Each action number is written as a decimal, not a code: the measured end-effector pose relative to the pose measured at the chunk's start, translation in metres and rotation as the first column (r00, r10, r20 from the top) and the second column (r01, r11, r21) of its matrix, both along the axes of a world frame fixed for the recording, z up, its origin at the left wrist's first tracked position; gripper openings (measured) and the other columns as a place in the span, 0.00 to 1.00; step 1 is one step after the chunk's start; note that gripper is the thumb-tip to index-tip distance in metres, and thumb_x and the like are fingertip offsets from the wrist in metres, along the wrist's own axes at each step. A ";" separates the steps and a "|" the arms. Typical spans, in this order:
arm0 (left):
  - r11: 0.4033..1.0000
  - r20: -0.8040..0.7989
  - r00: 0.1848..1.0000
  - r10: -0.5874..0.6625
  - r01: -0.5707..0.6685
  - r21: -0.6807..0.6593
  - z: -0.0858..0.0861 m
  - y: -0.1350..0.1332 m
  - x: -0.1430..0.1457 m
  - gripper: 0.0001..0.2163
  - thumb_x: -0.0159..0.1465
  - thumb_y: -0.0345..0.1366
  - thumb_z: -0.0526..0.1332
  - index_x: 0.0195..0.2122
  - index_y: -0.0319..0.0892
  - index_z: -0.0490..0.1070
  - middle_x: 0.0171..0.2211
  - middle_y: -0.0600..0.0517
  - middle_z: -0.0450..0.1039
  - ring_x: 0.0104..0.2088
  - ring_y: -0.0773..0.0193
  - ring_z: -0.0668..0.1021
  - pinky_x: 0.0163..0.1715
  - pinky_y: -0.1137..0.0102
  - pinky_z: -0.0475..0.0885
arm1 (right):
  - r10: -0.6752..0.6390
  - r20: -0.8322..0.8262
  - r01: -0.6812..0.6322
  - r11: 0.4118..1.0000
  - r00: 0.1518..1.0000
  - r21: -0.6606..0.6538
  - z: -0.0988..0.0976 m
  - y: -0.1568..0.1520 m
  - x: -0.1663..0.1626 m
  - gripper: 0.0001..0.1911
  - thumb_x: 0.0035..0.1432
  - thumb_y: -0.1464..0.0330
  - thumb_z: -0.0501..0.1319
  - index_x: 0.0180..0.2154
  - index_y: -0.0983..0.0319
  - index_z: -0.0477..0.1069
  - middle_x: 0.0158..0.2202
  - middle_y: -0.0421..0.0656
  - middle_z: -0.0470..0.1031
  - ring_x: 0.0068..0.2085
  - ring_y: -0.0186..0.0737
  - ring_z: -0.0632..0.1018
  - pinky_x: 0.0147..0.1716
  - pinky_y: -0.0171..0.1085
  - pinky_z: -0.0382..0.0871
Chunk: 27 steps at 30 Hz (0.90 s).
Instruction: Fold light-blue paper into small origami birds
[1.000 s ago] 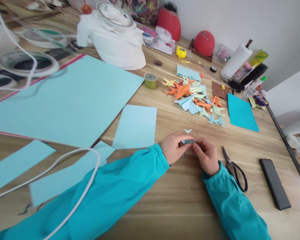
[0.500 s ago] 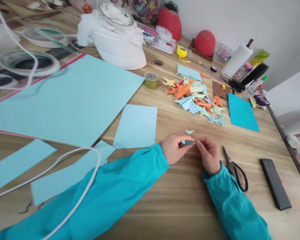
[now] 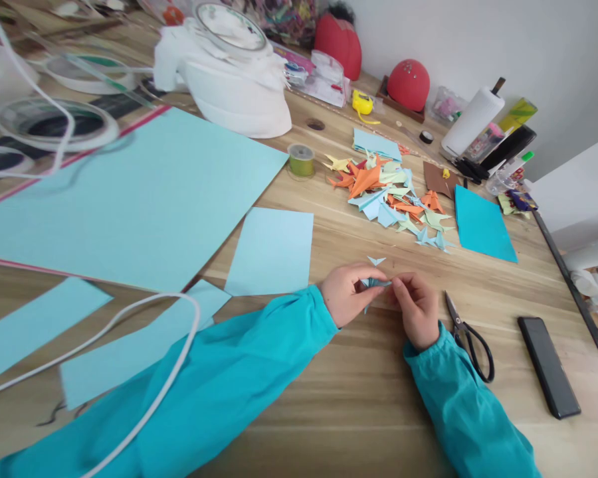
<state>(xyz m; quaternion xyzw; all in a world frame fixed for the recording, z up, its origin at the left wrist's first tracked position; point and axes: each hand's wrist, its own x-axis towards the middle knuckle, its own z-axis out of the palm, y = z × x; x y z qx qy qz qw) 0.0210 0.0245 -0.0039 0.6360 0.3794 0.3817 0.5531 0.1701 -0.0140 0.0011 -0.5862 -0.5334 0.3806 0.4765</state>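
A small light-blue folded paper figure (image 3: pixel 373 283) is pinched between the thumb and fingers of my left hand (image 3: pixel 345 295). My right hand (image 3: pixel 417 307) is closed at its pointed right end, thumb against the fingers; the exact grip on the tip is partly hidden. Just beyond my fingers lies a small pale-blue paper triangle (image 3: pixel 377 261). Black-handled scissors (image 3: pixel 471 335) rest on the table right of my right hand. Farther back is a pile of folded paper figures (image 3: pixel 391 192) in orange, blue and pale green.
A big light-blue sheet (image 3: pixel 129 206) covers the left, with a smaller sheet (image 3: pixel 274 252) and paper strips near it. A white cable (image 3: pixel 197 318) crosses over my left sleeve. Around stand a green thread spool (image 3: pixel 301 161), a white cap (image 3: pixel 234 86), a turquoise sheet (image 3: pixel 484 222) and a phone (image 3: pixel 549 367).
My hands stay almost in place. Slightly more of the folded paper shows between them, and my right fingertips have shifted a touch to the right.
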 end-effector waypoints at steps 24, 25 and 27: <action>1.000 -0.072 0.997 0.009 -0.008 0.006 0.001 0.000 -0.001 0.10 0.57 0.35 0.58 0.38 0.39 0.74 0.31 0.51 0.75 0.20 0.73 0.71 0.21 0.77 0.69 | -0.021 0.208 0.013 0.999 0.978 0.039 -0.006 0.000 0.001 0.10 0.55 0.63 0.58 0.32 0.63 0.72 0.22 0.40 0.71 0.22 0.33 0.69 0.22 0.33 0.63; 1.000 -0.074 0.997 0.005 -0.004 0.008 0.002 0.000 -0.001 0.10 0.57 0.35 0.58 0.38 0.39 0.74 0.31 0.51 0.75 0.20 0.73 0.71 0.21 0.77 0.69 | -0.027 0.229 0.016 0.999 0.973 0.049 -0.006 0.000 0.002 0.10 0.56 0.63 0.57 0.33 0.62 0.72 0.22 0.40 0.72 0.22 0.33 0.70 0.22 0.33 0.64; 1.000 -0.072 0.997 -0.003 0.004 0.020 0.003 0.000 -0.001 0.10 0.57 0.35 0.58 0.38 0.39 0.74 0.32 0.51 0.75 0.20 0.72 0.71 0.20 0.77 0.68 | -0.049 0.278 0.028 0.997 0.959 0.078 -0.006 0.000 0.001 0.09 0.56 0.65 0.57 0.33 0.62 0.72 0.23 0.41 0.73 0.23 0.34 0.71 0.23 0.33 0.65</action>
